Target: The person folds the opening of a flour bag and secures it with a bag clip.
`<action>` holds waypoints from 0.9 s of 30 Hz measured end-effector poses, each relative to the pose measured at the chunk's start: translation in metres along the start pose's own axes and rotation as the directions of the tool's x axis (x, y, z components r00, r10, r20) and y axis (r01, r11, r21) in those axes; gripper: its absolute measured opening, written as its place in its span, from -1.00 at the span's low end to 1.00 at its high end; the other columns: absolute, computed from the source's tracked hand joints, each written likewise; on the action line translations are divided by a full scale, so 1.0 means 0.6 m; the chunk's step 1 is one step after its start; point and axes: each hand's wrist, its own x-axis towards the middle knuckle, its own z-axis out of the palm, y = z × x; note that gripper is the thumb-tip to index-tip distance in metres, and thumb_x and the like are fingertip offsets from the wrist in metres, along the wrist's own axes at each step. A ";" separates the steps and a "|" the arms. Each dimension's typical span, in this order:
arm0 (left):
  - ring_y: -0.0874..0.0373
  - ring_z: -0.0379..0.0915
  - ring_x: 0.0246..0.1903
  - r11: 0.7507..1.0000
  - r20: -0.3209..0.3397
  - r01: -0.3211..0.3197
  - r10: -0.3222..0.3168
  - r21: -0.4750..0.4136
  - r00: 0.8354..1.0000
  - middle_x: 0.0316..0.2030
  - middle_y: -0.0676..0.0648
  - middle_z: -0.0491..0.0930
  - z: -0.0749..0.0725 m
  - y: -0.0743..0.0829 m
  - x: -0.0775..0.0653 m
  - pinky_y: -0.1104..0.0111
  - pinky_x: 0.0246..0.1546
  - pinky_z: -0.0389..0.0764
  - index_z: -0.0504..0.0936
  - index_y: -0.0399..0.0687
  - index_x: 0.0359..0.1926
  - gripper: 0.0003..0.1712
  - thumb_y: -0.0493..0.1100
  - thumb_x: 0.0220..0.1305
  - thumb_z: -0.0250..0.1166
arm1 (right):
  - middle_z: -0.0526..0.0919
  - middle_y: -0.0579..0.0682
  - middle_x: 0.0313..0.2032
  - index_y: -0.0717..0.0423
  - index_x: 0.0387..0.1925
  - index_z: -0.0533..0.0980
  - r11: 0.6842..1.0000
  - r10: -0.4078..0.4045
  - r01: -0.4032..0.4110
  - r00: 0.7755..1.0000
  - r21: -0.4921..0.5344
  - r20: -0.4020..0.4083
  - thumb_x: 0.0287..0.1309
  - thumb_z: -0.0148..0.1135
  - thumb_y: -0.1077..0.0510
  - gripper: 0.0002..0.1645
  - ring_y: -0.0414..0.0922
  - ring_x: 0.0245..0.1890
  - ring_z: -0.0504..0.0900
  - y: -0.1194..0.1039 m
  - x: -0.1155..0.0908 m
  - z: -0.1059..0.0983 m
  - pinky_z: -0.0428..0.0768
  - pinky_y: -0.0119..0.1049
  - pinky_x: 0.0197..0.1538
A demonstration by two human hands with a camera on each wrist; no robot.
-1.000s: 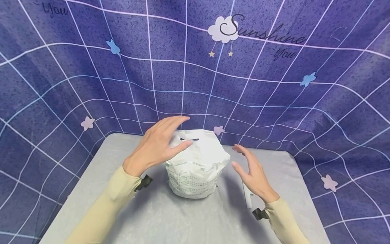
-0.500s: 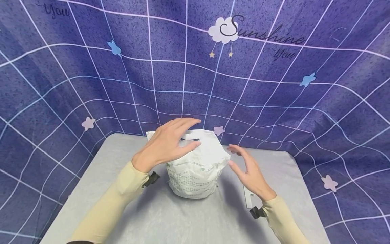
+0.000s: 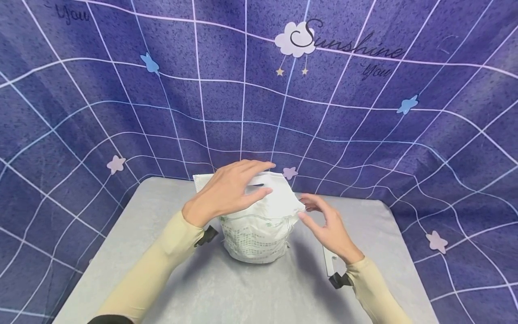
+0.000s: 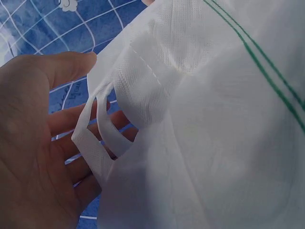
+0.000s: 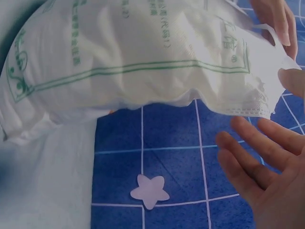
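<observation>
A plump white rice-type bag (image 3: 256, 240) with green print stands upright mid-table, its flattened top pierced by a slot handle (image 4: 93, 155). My left hand (image 3: 226, 191) spans the upper left of the bag. Its thumb lies on the near side and its spread fingers reach behind the handle, showing through the slot in the left wrist view. At the bag's upper right corner is my right hand (image 3: 333, 229). The right thumb overlaps the corner, while the other fingers (image 5: 257, 150) extend loosely behind, apart from the cloth.
A flat white piece (image 3: 329, 262) with a notch lies on the grey table (image 3: 259, 297), partly hidden below my right hand. A purple gridded curtain (image 3: 226, 99) rises behind and along both sides. Dark straps (image 3: 206, 236) sit at the wrists.
My left hand has moved right across the bag's top toward the handle slot. My right hand has come left, up to the bag's corner. The bag stays in place.
</observation>
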 end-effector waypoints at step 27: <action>0.05 0.68 0.18 0.995 -0.022 -0.091 0.090 -0.047 0.996 0.19 0.02 0.74 0.006 0.005 0.021 0.11 0.23 0.65 0.68 0.06 0.36 -0.61 -0.09 0.63 0.23 | 0.78 0.22 -0.20 0.33 -0.04 0.72 0.963 0.104 -0.086 0.993 0.255 -0.059 0.33 0.37 0.43 -0.80 -0.26 -0.20 0.76 0.006 0.009 0.015 0.69 -0.42 0.03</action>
